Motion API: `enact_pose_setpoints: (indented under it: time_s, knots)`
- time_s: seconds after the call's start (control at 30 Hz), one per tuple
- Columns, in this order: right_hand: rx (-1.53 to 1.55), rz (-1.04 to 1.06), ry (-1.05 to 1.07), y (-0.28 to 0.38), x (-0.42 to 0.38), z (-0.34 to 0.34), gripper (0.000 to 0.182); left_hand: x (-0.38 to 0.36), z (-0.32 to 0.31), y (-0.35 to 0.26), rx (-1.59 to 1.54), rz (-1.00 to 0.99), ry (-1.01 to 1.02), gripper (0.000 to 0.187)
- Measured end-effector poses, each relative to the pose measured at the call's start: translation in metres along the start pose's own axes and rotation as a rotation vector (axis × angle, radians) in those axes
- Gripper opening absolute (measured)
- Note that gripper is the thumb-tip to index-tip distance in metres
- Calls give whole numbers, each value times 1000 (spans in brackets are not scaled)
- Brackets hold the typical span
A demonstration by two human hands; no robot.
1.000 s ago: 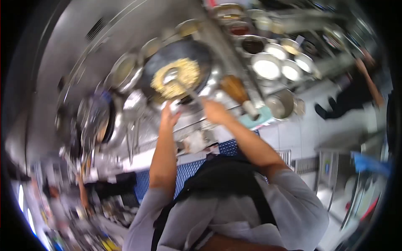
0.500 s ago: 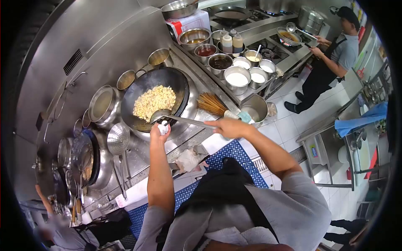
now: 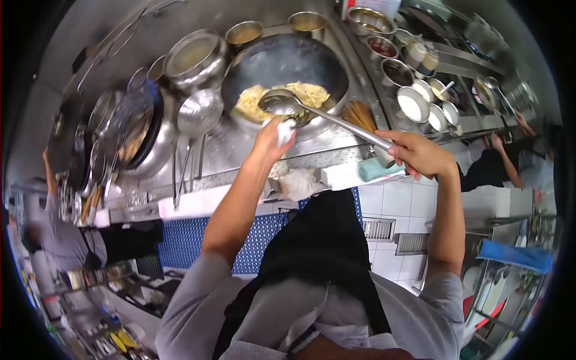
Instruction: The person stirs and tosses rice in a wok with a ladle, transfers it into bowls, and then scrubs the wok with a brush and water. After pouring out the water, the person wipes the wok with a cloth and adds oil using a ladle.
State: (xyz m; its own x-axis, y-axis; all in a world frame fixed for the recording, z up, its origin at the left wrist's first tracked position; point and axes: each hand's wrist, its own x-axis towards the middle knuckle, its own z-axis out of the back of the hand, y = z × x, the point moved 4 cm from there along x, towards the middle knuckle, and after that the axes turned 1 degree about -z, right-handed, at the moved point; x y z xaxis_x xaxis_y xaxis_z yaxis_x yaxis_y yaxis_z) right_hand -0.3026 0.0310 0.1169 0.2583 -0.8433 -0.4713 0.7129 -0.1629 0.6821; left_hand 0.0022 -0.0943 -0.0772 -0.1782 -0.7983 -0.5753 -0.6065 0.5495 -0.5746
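Note:
My right hand [image 3: 422,155] is wrapped round the handle of a long metal ladle [image 3: 336,120]. The ladle's bowl hangs over the near part of a large dark wok [image 3: 282,60], in front of yellowish, grainy food that looks like egg fried rice [image 3: 312,94]. My left hand [image 3: 270,144] is closed on a folded white cloth [image 3: 285,132] at the wok's near rim; the handle there is hidden under hand and cloth.
Left of the wok lie a perforated skimmer [image 3: 200,114] and another wok [image 3: 138,123]. Sauce bowls [image 3: 414,103] and a bamboo brush [image 3: 359,115] are right. One co-worker [image 3: 72,234] stands left, another [image 3: 510,162] right. A teal cloth [image 3: 375,170] lies on the front edge.
The food has slid together toward the wok's near side. My right hand and the ladle have moved right in view, and my left hand also sits farther right. The whole view has turned.

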Motion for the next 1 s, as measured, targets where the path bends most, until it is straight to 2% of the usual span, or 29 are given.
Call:
enact_pose_setpoints:
  time_s: [0.03, 0.07, 0.13, 0.2, 0.23, 0.27, 0.33, 0.4, 0.43, 0.47, 0.5, 0.57, 0.63, 0.67, 0.7, 0.8, 0.87, 0.9, 0.93, 0.97, 1.0]
  knots:
    - [28, -61, 36, -2, 5, -3, 49, 15, -3, 0, 73, 63, -31, 20]
    - [-9, -19, -37, -4, 15, -11, 49, 30, 4, 6, 93, 66, -40, 21]
    - [-80, 64, -199, -22, 56, -40, 49, 24, 23, 29, 85, -54, -27, 21]
    - [18, 340, -383, -58, 76, -59, 48, -6, 63, 70, 139, -60, -65, 21]
    - [314, 125, -296, -44, 53, -61, 48, -46, 66, 86, 105, -29, -31, 20]
    - [385, 120, -292, -39, 32, -64, 49, -78, 59, 89, 72, 5, 0, 19]
    - [596, 130, -330, -45, 2, -80, 53, -91, 56, 79, 89, 11, -3, 17]
    - [714, 172, -415, -52, -14, -95, 55, -108, 26, 60, -61, 38, -120, 9]
    - [610, 108, -415, -43, -15, -99, 58, -94, 15, 49, -167, 0, -174, 5]
    - [497, 201, -527, -57, 4, -112, 58, -77, 9, 40, -118, -45, -55, 4]
    - [374, 281, -649, -71, 22, -127, 57, -76, 1, 39, -140, -39, -49, 5]
    - [216, 317, -690, -81, 38, -127, 55, -80, -17, 42, -158, -77, -66, 7]
    - [304, 148, -464, -104, 47, -123, 53, -96, -23, 52, -158, -158, -145, 8]
    - [343, 306, -521, -110, 51, -116, 51, -107, -26, 52, -152, -179, -164, 8]
    - [313, 218, -461, -105, 41, -100, 51, -121, -30, 53, -153, -201, -184, 8]
    - [262, 570, -485, -66, 27, -38, 57, -142, -47, 49, -177, -330, -231, 10]
    - [124, 559, -476, -47, 19, -2, 60, -136, -61, 46, -194, -432, -247, 15]
    - [77, 449, -448, -38, 17, 10, 60, -135, -65, 48, -134, -491, -93, 16]
    - [-21, 532, -505, -40, 26, 16, 61, -143, -60, 77, -97, -530, -348, 18]
    - [-115, 602, -561, -53, 33, 17, 61, -163, -64, 111, 13, -588, -442, 25]
    - [-205, 670, -623, -62, 33, 16, 62, -180, -71, 146, -42, -767, -455, 33]
